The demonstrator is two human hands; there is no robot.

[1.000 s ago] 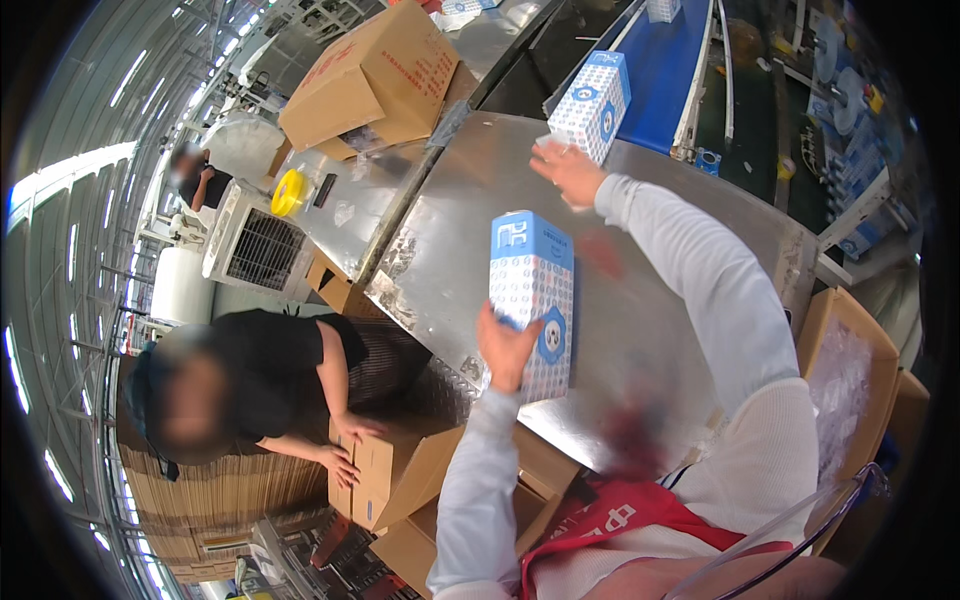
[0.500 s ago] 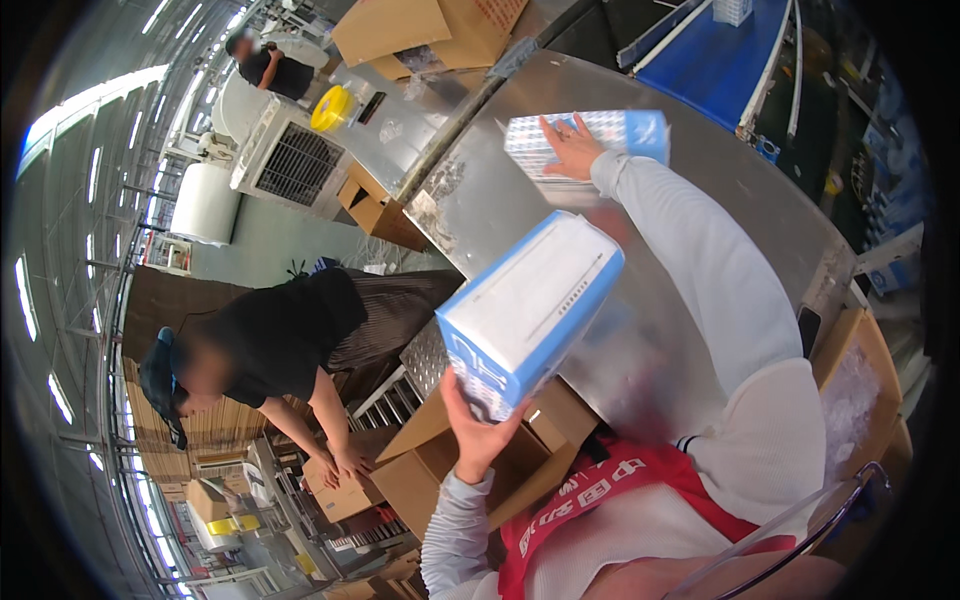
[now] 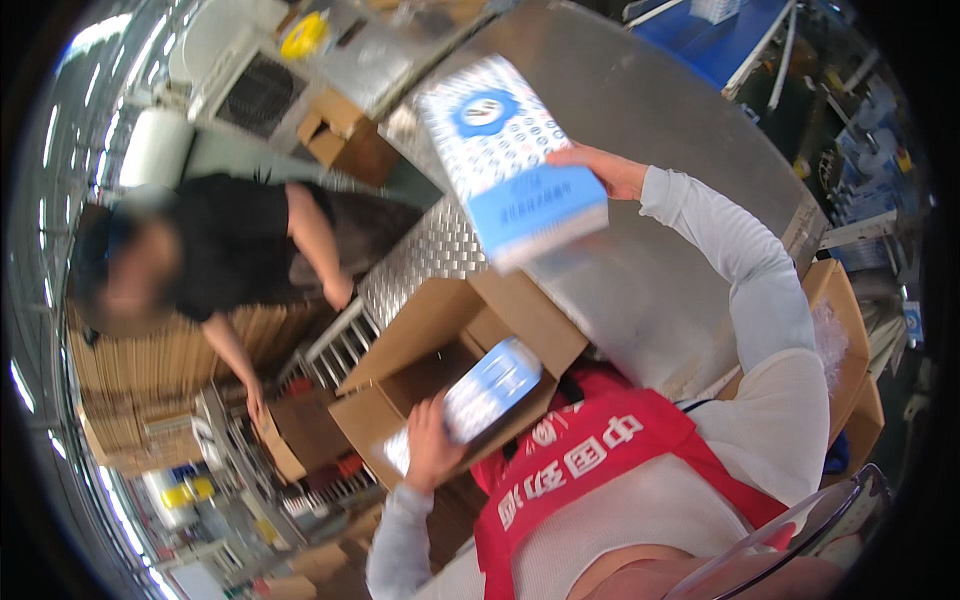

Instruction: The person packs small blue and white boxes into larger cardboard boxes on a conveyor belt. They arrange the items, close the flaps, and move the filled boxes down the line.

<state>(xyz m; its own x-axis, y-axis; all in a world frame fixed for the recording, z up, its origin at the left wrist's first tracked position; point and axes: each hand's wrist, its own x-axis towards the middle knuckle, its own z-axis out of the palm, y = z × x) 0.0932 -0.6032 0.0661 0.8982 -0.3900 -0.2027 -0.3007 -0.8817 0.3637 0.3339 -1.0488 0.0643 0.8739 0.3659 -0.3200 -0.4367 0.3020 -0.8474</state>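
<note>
My left hand (image 3: 430, 448) is closed round a blue-and-white box (image 3: 497, 388), which lies slantwise within the mouth of an open cardboard carton (image 3: 395, 352). The carton's flaps stand up and outward. Higher up, a second box (image 3: 505, 150), white with a small blue pattern and a blue end, is tilted in the air. My right hand (image 3: 607, 172) grips its right side. Both boxes look slightly smeared by motion. Part of the carton's inside is hidden by the box and my left hand.
A metal table (image 3: 640, 90) spans the upper right, with a blue conveyor belt (image 3: 690, 45) beyond. At left, a co-worker (image 3: 230, 245) in black reaches toward another carton (image 3: 305, 432) beside rollers (image 3: 345, 340). A carton of clear plastic (image 3: 835, 340) stands at right.
The left-hand box has come down into the carton's mouth. My right hand, earlier on the box on the table, has lifted it up and leftward. The co-worker's hands have moved apart.
</note>
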